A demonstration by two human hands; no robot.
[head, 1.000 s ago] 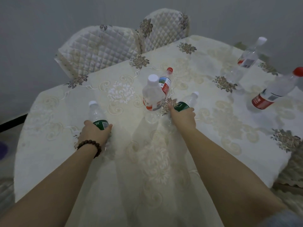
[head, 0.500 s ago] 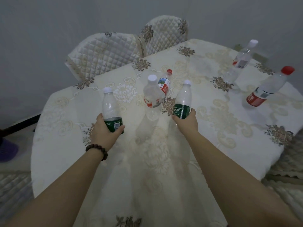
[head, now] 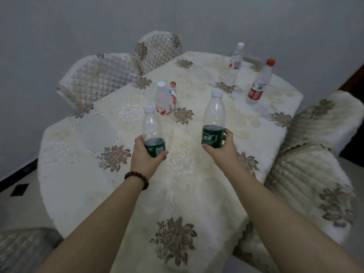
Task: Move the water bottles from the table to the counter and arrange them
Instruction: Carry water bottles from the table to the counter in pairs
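Note:
My left hand (head: pixel 144 154) grips a clear bottle with a green label and white cap (head: pixel 151 127), held upright above the table. My right hand (head: pixel 222 148) grips a second green-label bottle (head: pixel 214 115), also upright and lifted. On the cream floral tablecloth (head: pixel 98 154) stand a white-capped bottle with a red and white label (head: pixel 163 101) and, right behind it, a small red-capped bottle (head: pixel 173 90). Far right stand a white-capped bottle (head: pixel 235 64) and a red-capped, red-label bottle (head: pixel 260 81). No counter is in view.
Two quilted chairs (head: pixel 102 75) stand behind the table against the grey wall. More covered chairs (head: pixel 307 174) crowd the right side, and another chair (head: pixel 23 251) shows at the lower left. Dark flooring runs along the left.
Both hands have lifted their green-label bottles off the table and drawn them toward me. The view has pulled back, showing more of the table and chairs.

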